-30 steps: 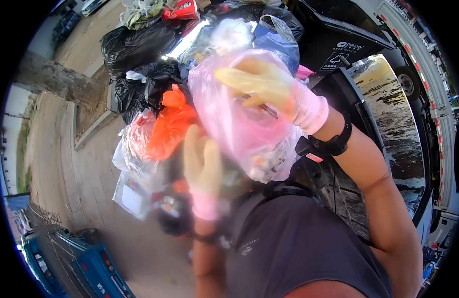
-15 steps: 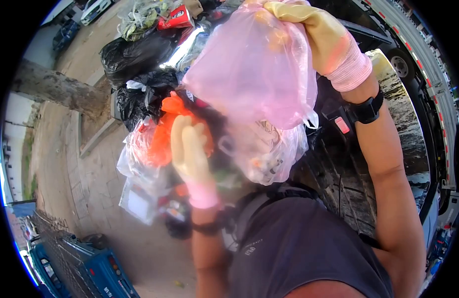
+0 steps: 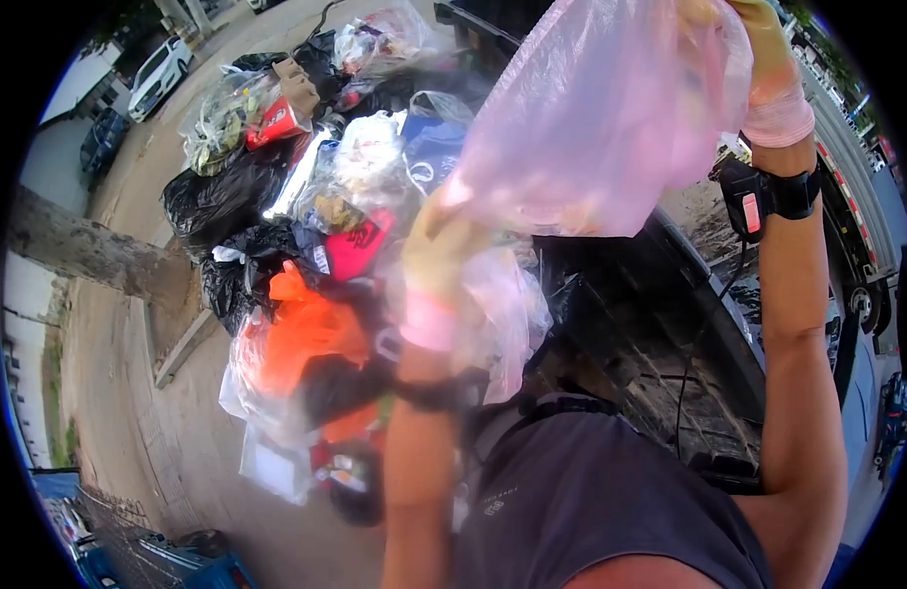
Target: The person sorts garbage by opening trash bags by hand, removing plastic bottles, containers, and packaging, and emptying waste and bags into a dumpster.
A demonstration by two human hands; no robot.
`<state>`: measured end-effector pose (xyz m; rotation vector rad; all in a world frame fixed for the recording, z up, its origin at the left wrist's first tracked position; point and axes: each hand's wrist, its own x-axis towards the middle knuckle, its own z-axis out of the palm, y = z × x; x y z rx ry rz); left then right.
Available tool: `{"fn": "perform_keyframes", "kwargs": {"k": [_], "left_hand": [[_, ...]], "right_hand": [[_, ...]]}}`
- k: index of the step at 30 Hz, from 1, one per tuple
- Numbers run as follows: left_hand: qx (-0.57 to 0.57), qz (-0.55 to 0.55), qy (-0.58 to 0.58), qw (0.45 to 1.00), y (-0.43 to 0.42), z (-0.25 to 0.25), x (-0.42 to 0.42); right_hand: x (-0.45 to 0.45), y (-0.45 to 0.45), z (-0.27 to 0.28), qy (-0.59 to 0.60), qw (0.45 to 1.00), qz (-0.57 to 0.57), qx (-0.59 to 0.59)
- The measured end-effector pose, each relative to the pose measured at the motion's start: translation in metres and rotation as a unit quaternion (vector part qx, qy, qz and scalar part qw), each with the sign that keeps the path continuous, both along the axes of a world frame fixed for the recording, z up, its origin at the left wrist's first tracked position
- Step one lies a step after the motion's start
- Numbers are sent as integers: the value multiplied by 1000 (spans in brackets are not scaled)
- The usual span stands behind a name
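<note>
A translucent pink plastic bag (image 3: 581, 128) is held up in front of me, stretched out towards the upper right. My right hand (image 3: 768, 44), in a cream glove with a pink cuff, grips its upper right part. Close by the bag's lower left corner is my left hand (image 3: 443, 236), gloved the same way. Motion smears its fingers, so I cannot tell whether they grasp the bag. Under the left hand lie a clear bag of rubbish (image 3: 507, 304) and an orange plastic bag (image 3: 311, 339).
Black rubbish bags (image 3: 222, 196), a red carton (image 3: 276, 123) and a white bag (image 3: 370, 152) are heaped to the left. A dark truck bed (image 3: 630, 324) is on the right. Beyond the heap stand a tree trunk (image 3: 90, 240) and a white car (image 3: 161, 77).
The pink bag has gone up and to the right with my right hand. My left hand has moved from beside the orange bag to the pink bag's lower left corner.
</note>
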<state>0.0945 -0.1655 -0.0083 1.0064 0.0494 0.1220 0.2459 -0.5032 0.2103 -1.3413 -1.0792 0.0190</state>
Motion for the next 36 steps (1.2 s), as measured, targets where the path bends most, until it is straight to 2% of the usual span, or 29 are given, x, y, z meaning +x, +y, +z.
{"fn": "perform_keyframes", "kwargs": {"k": [2, 3, 6, 10, 11, 13, 15, 16, 17, 18, 19, 20, 21, 22, 23, 24, 25, 28, 29, 30, 32, 33, 34, 35, 36], "left_hand": [[55, -33, 16, 998, -30, 3, 13], [47, -15, 48, 998, -49, 4, 22], [161, -62, 45, 984, -93, 2, 39], [382, -27, 40, 923, -155, 39, 54], [463, 1, -26, 886, -168, 40, 62], [509, 4, -151, 847, -191, 21, 83], [409, -70, -16, 910, -227, 48, 85], [311, -111, 3, 944, -244, 57, 80], [295, -122, -7, 948, -261, 61, 82], [279, -133, -14, 951, -276, 65, 82], [324, -161, 11, 932, -292, 78, 87], [365, -192, -30, 911, -303, 67, 102], [360, -195, -22, 912, -314, 63, 107], [356, -199, -14, 913, -327, 64, 110], [350, -201, -40, 914, -336, 64, 112], [343, -201, -64, 915, -343, 64, 113], [340, -198, -88, 915, -353, 70, 110], [327, -226, -54, 916, -374, 90, 113], [300, -209, -33, 930, -382, 102, 109], [295, -204, -44, 932, -380, 103, 111], [282, -230, -75, 928, -381, 105, 121], [345, -211, -53, 913, -387, 108, 125], [344, -212, -53, 913, -387, 103, 129], [343, -212, -57, 913, -385, 94, 136], [344, -213, -63, 913, -386, 91, 142]], "right_hand": [[0, -50, -2, -7, 999, -39, -3], [1, -79, -3, -9, 998, -62, -6], [-2, -169, -13, -14, 993, -119, -12], [-13, -282, -46, -25, 983, -181, -31], [-16, -307, -58, -28, 980, -194, -38], [-22, -354, -87, -45, 973, -220, -58], [-30, -381, -112, -52, 963, -259, -59], [-34, -387, -126, -83, 950, -292, -72], [-40, -390, -141, -122, 927, -338, -106], [-36, -413, -166, -185, 865, -404, -235], [-33, -435, -191, -254, 777, -453, -354], [-34, -431, -194, 193, 881, -347, -258], [-35, -426, -196, 572, 736, -362, -13], [-39, -431, -196, 576, 691, -407, -158], [-38, -437, -204, 497, 665, -458, -318], [-33, -438, -213, 402, 615, -491, -469], [-48, -414, -181, 416, 591, -510, -466], [-55, -455, -191, 431, 728, -460, -271], [-69, -453, -181, 443, 819, -354, -85], [-53, -495, -211, 505, 823, -247, 84], [-58, -528, -232, 533, 803, -251, 92], [-60, -539, -241, 550, 792, -250, 92], [-59, -546, -245, 565, 782, -247, 92], [-57, -529, -228, 577, 774, -244, 94], [-73, -512, -213, 555, 723, -404, -72]]}}
